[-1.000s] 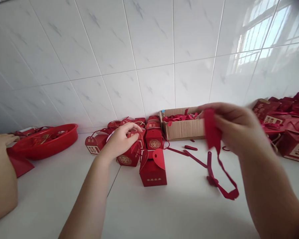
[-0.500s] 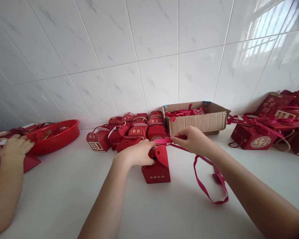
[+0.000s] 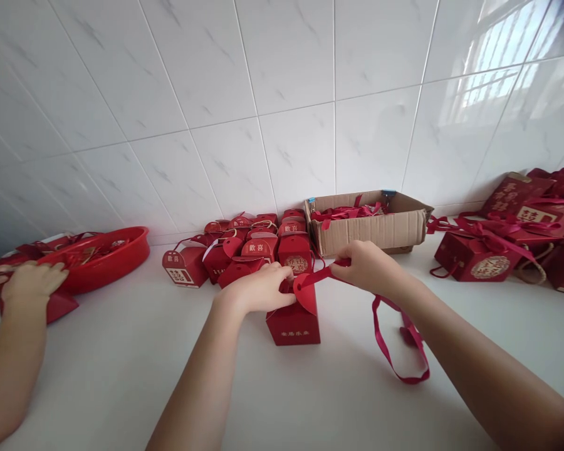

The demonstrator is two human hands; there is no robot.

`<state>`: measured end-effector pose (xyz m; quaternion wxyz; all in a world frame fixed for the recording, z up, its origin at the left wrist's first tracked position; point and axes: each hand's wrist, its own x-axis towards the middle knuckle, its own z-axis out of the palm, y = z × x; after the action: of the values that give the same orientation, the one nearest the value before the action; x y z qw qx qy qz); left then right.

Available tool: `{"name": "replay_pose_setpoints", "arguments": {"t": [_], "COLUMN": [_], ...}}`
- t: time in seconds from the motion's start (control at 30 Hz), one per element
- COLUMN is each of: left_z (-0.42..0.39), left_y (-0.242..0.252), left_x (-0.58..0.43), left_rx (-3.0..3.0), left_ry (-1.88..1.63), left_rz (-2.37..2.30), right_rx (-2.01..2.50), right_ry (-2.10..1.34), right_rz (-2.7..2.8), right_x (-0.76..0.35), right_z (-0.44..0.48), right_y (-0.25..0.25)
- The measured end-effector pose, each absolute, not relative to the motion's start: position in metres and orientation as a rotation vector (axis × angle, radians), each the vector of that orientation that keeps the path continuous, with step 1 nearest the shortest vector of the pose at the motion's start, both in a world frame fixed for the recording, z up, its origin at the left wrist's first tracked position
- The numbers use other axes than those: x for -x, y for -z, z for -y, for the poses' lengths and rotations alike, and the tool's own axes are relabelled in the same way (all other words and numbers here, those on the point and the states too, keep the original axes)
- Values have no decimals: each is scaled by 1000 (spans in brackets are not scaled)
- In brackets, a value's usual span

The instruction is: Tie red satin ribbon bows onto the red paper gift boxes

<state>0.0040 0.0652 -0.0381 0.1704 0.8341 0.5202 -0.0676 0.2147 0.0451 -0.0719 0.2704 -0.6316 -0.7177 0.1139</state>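
Note:
A small red gift box (image 3: 293,326) with gold characters stands upright on the white tabletop in front of me. My left hand (image 3: 262,288) is closed on its top from the left, fingertips at the raised flaps. My right hand (image 3: 361,267), to the right of the box and above it, pinches a dark pink ribbon (image 3: 318,275). The ribbon runs taut from those fingers to the round hole in the box's rounded flap. Its loose length hangs from the right hand and lies in a loop on the table. Whether my left fingers also touch the ribbon is hidden.
Behind the box stand several red gift boxes (image 3: 258,248) and a cardboard box (image 3: 371,233) of ribbons. More boxes with bows (image 3: 486,254) sit at right. On the left, another person's hands (image 3: 31,285) handle red card beside a red basin (image 3: 108,266). A tiled wall rises behind.
My right hand has moved slightly right and pulled the ribbon, which now stretches longer and straighter from the flap's hole. My left hand has stayed on the box.

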Motion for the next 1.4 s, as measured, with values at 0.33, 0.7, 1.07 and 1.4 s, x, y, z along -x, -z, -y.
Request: {"name": "replay_pose_setpoints", "arguments": {"t": [0.33, 0.7, 1.07, 1.4], "left_z": [-64, -67, -66, -37], "left_y": [39, 42, 43, 21], "left_x": [-2, -2, -3, -16], "left_rx": [-2406, -2485, -2544, -2662], "left_ry": [101, 17, -132, -854], "left_rz": [-1446, -1336, -1291, -1139], "right_rx": [1739, 1708, 1717, 997], "right_ry": [-216, -277, -374, -704], "right_rz": [1945, 1970, 2092, 2002], "right_x": [-212, -203, -206, -199], "right_z": [-42, -30, -28, -37], "right_y": [70, 65, 68, 74]}}
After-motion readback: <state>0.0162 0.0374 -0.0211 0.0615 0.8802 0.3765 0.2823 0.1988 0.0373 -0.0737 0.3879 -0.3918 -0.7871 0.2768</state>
